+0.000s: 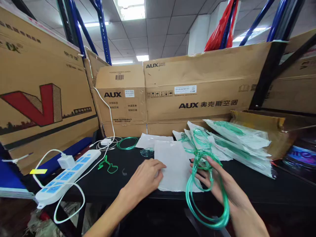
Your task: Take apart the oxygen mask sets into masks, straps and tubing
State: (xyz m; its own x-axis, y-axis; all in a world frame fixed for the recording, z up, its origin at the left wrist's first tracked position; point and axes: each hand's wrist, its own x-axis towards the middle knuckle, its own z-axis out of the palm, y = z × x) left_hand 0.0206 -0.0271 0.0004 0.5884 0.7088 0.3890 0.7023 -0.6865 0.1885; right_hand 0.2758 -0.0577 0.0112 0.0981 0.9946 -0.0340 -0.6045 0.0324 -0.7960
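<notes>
My right hand [222, 184] is loosely clamped on the green tubing [224, 217], its long coils hanging down toward me at the near edge of the desk [103, 187]. My left hand [145, 174], fingers curled, touches the white pouch [172, 164]; pinching, I can't tell.

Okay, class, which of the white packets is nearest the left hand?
The flat packet at the left hand's fingertips. It alone reaches the table's front edge; the other packets lie farther back.

Green tubing [223, 219] in right hand [218, 182].
</notes>
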